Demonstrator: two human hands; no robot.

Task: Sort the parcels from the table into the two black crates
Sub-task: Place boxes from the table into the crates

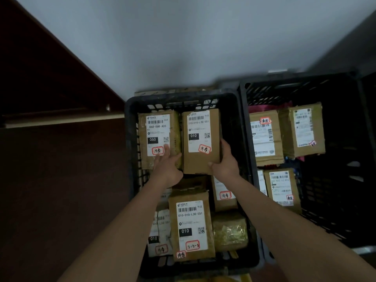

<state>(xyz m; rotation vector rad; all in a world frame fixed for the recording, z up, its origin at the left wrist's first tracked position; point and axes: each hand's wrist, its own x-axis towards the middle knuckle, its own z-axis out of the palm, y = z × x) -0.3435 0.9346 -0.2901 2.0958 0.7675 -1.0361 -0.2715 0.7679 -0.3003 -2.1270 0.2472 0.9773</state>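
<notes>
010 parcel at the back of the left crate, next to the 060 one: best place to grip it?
Take the 010 parcel by its near short edge and right long side, coming from the near right, as the right hand does now. The 060 parcel sits close along its left side, where the left hand rests, and the left crate back wall lies just behind it.

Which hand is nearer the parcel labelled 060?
Left. The left hand rests its fingers on the 060 parcel; the right hand grips the neighbouring 010 parcel, further right.
</notes>
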